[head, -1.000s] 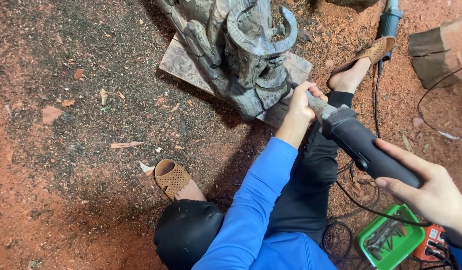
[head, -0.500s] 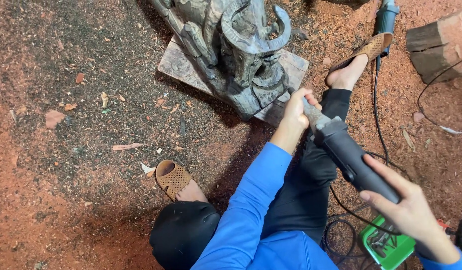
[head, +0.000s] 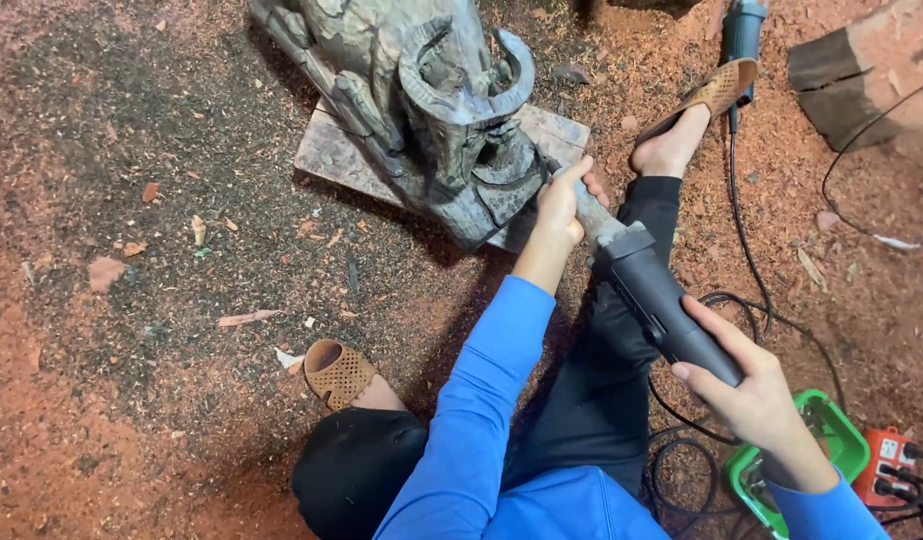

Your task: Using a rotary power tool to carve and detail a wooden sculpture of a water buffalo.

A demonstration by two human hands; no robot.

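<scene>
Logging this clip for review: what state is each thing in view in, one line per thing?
Left hand: gripped round the tool's front neck, beside the carving.
Right hand: wrapped round the tool's rear body.
Power tool: held in both hands, nose at the carving's base.
Horned animal carving: upright on its slab.
Second power tool: lying unheld on the sawdust.
Green case: open.

The person wears a bright blue long-sleeved top; its left sleeve [head: 487,400] runs smooth to the wrist, and the cuff of the right sleeve [head: 832,505] shows at the near right. Black trousers [head: 592,400] cover both legs. Each foot carries a tan perforated slipper [head: 340,372]. Both hands are bare, ungloved.
</scene>
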